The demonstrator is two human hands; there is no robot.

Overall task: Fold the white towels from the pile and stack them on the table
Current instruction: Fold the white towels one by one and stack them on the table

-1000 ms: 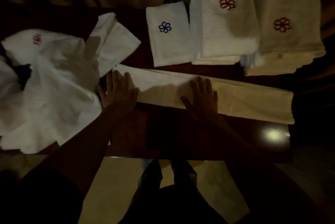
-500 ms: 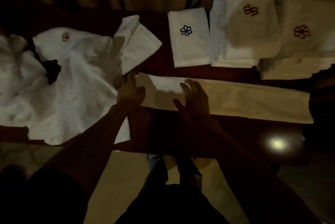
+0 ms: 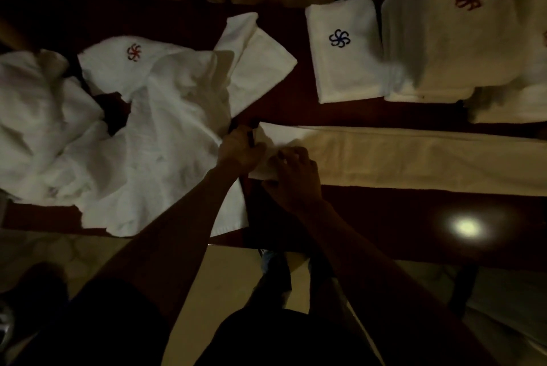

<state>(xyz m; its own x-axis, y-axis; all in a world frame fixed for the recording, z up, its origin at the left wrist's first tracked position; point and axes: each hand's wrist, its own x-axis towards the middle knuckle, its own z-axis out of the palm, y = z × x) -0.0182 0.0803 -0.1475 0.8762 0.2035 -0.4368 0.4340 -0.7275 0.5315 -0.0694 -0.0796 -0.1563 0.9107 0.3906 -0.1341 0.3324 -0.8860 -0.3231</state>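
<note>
1. The long towel (image 3: 414, 158) is already folded lengthwise into a narrow strip. It lies across the bench (image 3: 384, 211) in front of the person and runs from the hands out past the right edge of view.
2. The left hand (image 3: 240, 149) has its fingers curled round the far corner of the strip's left end. The right hand (image 3: 296, 177) curls its fingers on the near corner of the same end. Both hands grip cloth, though the dim light hides exactly how the fingers lie.
3. Holding both corners of one end keeps that edge square. I judge this to be the set-up for carrying the end over to the right to halve the strip.
4. The pile (image 3: 112, 134) of crumpled, unfolded towels lies just left of the hands, within easy reach. The left forearm crosses over its near edge.
5. The finished towels sit at the back right. A blue-marked towel (image 3: 343, 69) lies beside a taller red-marked stack (image 3: 444, 49), apart from the strip, which likely keeps the working space free.
6. Judging by the pile, much folding remains.
</note>
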